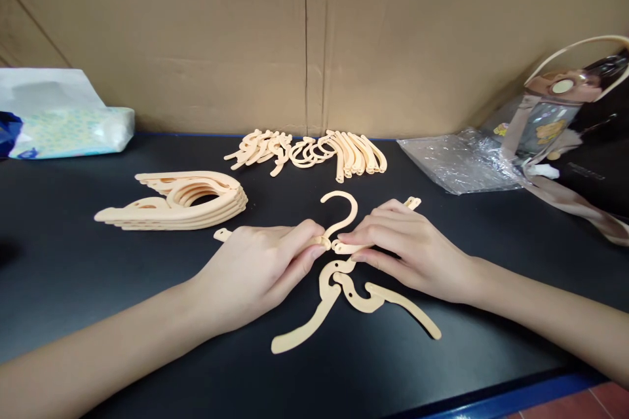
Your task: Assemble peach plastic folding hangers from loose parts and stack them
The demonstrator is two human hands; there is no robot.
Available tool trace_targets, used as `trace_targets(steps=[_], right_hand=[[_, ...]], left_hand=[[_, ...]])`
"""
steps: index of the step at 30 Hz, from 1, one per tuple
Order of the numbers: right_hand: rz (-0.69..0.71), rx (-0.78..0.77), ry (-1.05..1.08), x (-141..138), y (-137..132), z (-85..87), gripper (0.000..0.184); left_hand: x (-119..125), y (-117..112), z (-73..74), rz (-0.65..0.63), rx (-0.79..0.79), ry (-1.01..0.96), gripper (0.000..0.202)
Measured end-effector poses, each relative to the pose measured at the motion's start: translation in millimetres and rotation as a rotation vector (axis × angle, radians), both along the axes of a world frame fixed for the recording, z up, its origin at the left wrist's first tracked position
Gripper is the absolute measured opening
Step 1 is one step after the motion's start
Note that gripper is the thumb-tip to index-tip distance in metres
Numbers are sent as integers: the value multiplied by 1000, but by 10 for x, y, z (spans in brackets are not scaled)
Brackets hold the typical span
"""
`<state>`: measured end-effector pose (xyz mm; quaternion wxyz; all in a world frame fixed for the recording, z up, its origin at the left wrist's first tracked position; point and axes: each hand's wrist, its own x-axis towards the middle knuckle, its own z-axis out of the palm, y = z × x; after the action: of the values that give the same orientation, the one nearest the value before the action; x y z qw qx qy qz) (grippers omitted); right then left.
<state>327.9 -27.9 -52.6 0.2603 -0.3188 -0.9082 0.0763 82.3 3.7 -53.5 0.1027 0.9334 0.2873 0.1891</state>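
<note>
My left hand (260, 268) and my right hand (407, 245) meet at the middle of a black table (73, 288), both pinching a peach plastic hanger (339, 213) made of separate parts. Its hook curls up between my fingertips. Its short straight arms stick out past each hand, one end left of my left hand and the other end behind my right hand. Two curved lower arms (339, 301) of the hanger splay toward me on the table, just under my fingers.
A stack of assembled folded hangers (181, 203) lies at left. A pile of loose hooks and arms (309, 150) sits by the cardboard wall (304, 33). A tissue pack (69, 127) is far left. Crumpled clear plastic (457, 160) and a bag (574, 118) are right.
</note>
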Motion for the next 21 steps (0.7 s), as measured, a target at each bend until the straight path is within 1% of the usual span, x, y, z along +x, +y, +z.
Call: trace_targets(steps=[5,10,17,21], right_hand=[[-2,0,-13,3,4,-13,18],[3,8,-7,6,16,-21,16],[29,23,11,3,10,-13,11],[35,45,41,-6,12,-26,8]], left_hand=[[-13,-9,-6,34,48,-51,17],[-22,-23,-26,-34,72,-20,19],[-11,-31,-31,-60,76,-10,19],[-6,-16,-32,-99,108,-29,18]])
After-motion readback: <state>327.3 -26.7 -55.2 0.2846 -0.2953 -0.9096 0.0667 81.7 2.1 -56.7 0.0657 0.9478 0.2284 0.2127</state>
